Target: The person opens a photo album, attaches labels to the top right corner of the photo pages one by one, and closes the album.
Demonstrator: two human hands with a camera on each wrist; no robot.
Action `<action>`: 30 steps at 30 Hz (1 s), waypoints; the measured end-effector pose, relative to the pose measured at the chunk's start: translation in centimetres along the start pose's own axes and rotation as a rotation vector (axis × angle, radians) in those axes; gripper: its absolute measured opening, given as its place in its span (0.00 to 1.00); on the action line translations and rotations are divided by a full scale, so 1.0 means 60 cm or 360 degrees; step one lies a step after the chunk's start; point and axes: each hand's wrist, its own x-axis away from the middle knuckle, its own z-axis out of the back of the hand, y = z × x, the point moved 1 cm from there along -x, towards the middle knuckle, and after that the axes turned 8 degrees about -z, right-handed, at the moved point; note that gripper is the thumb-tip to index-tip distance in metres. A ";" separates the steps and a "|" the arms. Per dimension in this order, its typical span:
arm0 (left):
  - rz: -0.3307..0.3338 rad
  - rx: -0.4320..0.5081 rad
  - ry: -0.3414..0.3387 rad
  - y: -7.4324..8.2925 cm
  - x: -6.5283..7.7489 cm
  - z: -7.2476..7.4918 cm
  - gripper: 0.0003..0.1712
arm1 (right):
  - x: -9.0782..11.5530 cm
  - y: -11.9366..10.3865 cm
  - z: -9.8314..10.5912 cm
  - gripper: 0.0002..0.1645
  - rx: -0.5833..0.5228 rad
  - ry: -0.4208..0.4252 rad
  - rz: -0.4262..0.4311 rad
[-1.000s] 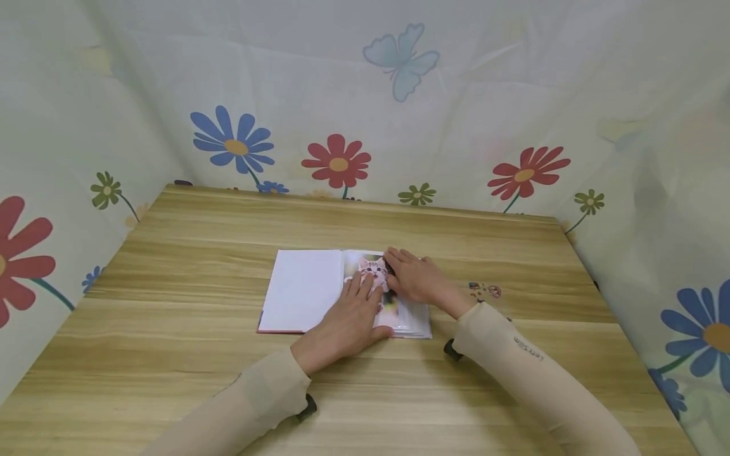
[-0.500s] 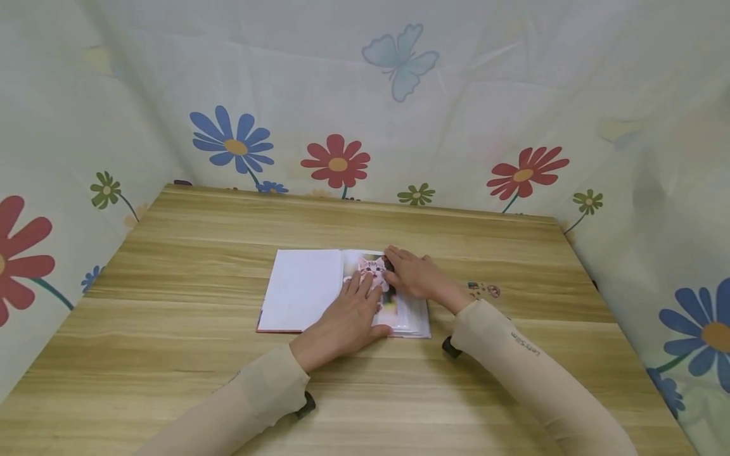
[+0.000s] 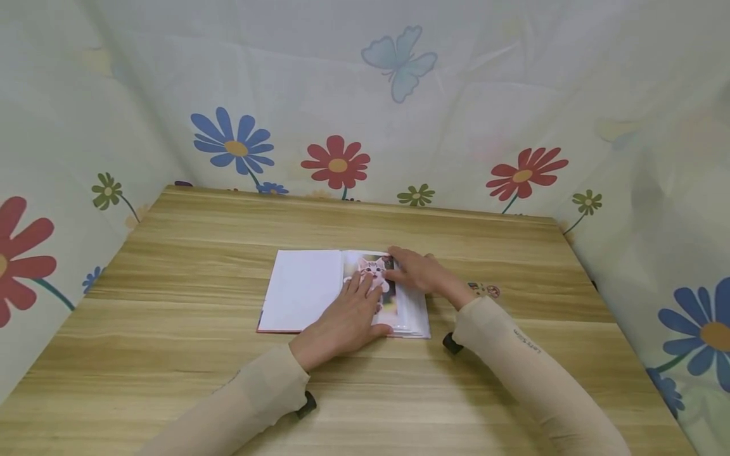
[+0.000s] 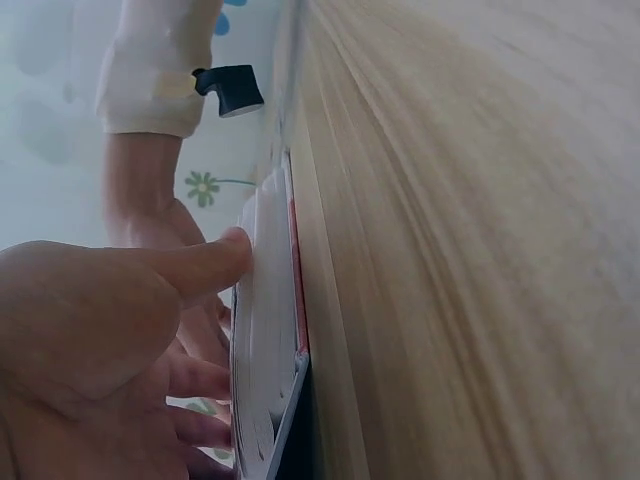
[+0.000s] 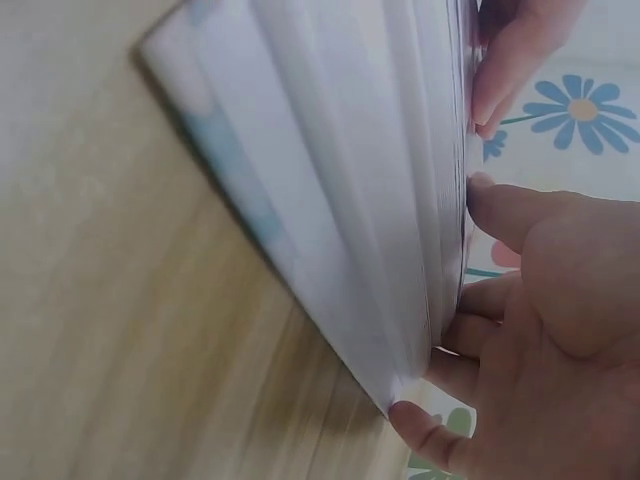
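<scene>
A small photo album [image 3: 302,288] lies open on the wooden table, its blank white inner cover to the left. On its right-hand page is a kitten picture [image 3: 373,266], partly covered by fingers. My left hand [image 3: 346,323] rests over the lower part of that picture with fingers extended; in the left wrist view its thumb [image 4: 215,262] touches the album's near edge. At the top right of the page is my right hand [image 3: 419,271], fingers extended and touching the page stack. The right wrist view shows the pages [image 5: 340,170] edge-on, fanned slightly apart, beside the right fingertips.
Several small colourful sticker-like pieces [image 3: 492,291] lie on the wooden table [image 3: 217,247] beside the right wrist, partly hidden by it. A flower-printed white curtain [image 3: 456,120] surrounds the table at the back and sides. Dark devices [image 3: 452,343] hang beneath both sleeves.
My right hand has shifted slightly right along the page's upper edge, uncovering more of the picture's right border. My left hand and the album stay in place.
</scene>
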 end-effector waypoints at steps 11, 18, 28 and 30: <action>0.0038 0.0099 -0.0023 -0.003 0.000 -0.002 0.49 | 0.003 0.011 -0.004 0.47 -0.0107 0.0008 0.0019; 0.0044 0.0147 -0.0011 -0.005 0.000 0.001 0.48 | -0.002 0.020 -0.006 0.47 -0.0138 0.0013 0.0048; -0.0013 -0.0015 0.0040 -0.004 -0.004 0.002 0.43 | 0.004 0.020 -0.003 0.47 -0.0154 0.0004 0.0048; -0.0080 -0.0109 0.0069 -0.004 -0.004 0.000 0.40 | 0.005 0.020 -0.003 0.47 -0.0144 0.0014 0.0053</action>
